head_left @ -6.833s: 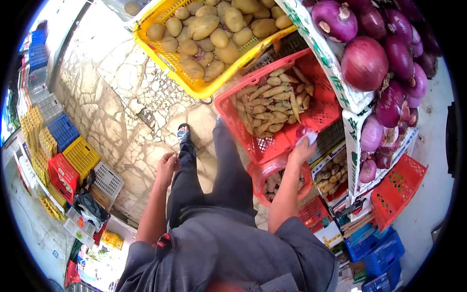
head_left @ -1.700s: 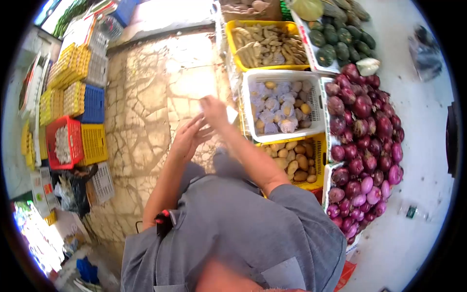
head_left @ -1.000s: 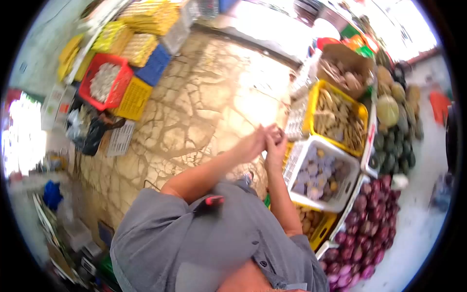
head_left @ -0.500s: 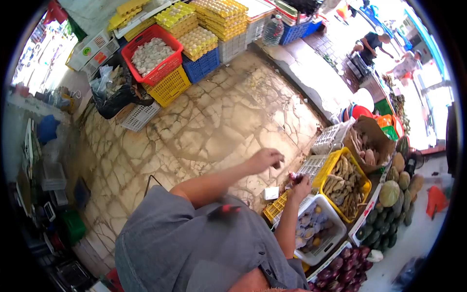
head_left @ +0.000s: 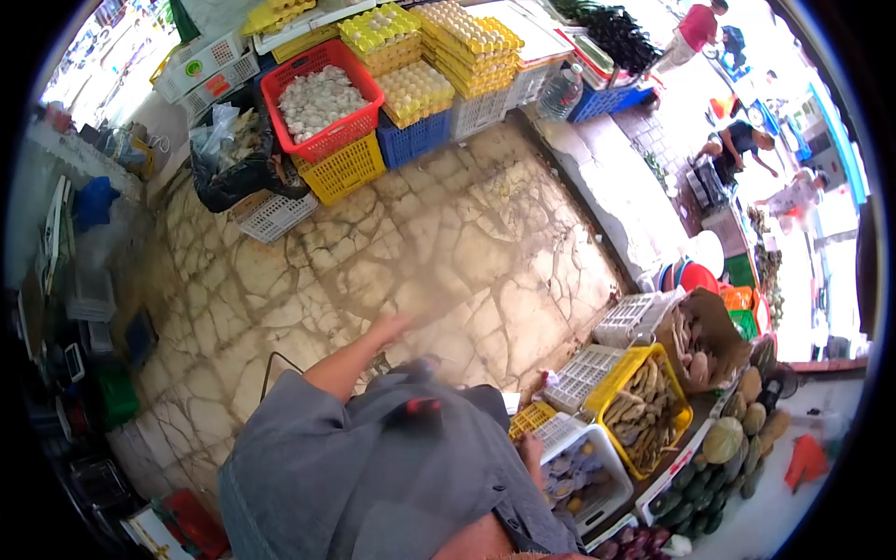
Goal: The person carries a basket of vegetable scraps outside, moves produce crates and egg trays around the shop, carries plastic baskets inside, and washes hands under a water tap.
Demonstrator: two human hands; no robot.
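My left hand [head_left: 392, 328] is out over the stone floor in front of my body, and motion smears its fingers. Nothing nameable shows in it. My right hand [head_left: 530, 451] hangs low at my right side, beside the white crate of paper-wrapped fruit [head_left: 611, 467]. Its fingers are small and partly hidden, so I cannot make out a grip. Just ahead of it are a small yellow basket [head_left: 530, 419] and an upturned white crate [head_left: 583, 376]. At that crate's left edge lies a small reddish-white thing [head_left: 550, 378]. A yellow crate of brown roots [head_left: 642, 415] stands beyond.
A red basket of white bulbs [head_left: 322, 103] sits on a yellow crate at the back, beside stacked egg trays [head_left: 471, 42]. A raised step [head_left: 597, 196] borders the floor. Squashes [head_left: 723, 441] and purple onions [head_left: 635, 543] lie right. People [head_left: 742, 145] are outside.
My left hand has moved left and is blurred. My right hand has dropped back toward my body, away from the reddish thing it was holding. The view has shifted slightly.
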